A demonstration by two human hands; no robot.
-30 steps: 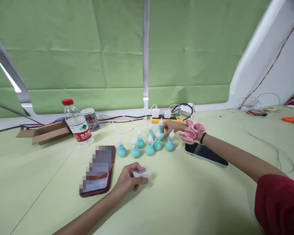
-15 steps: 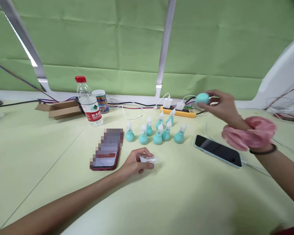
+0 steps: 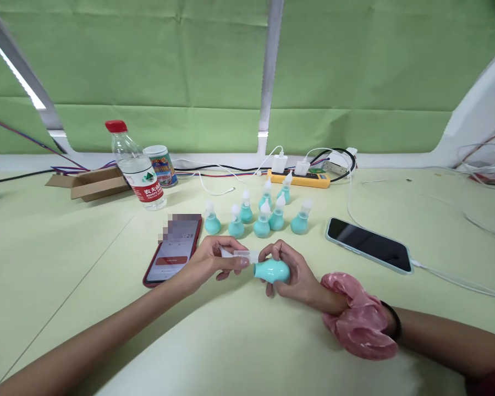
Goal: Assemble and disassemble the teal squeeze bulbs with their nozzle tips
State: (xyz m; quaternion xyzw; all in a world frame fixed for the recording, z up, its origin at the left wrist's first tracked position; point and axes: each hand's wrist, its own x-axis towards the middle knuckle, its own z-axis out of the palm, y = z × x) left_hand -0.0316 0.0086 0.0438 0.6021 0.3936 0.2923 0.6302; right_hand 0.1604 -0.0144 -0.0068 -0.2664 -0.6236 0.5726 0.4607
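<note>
My left hand (image 3: 220, 261) pinches a clear plastic nozzle tube (image 3: 247, 255) with a white tapered tip; its open end points right. In my right hand (image 3: 295, 275) lies a turquoise rubber bulb (image 3: 272, 271), held on its side with its neck facing the tube. The two parts are very close together; whether they touch I cannot tell. Just behind my hands stand several turquoise bulb nasal aspirators (image 3: 262, 224), upright, each a bulb topped with a clear tube and white tip. A pink scrunchie (image 3: 358, 316) and a dark band circle my right wrist.
A phone in a red case (image 3: 173, 253) lies left of my hands, and a charging phone (image 3: 369, 245) lies to the right. Behind are a water bottle (image 3: 138, 170), a can (image 3: 160, 165), an open cardboard box (image 3: 99, 184), a yellow power strip (image 3: 301, 179) and cables.
My right hand has come down and left from the back right with the turquoise bulb, to beside the tube. My left hand has kept hold of the tube. The view has shifted slightly.
</note>
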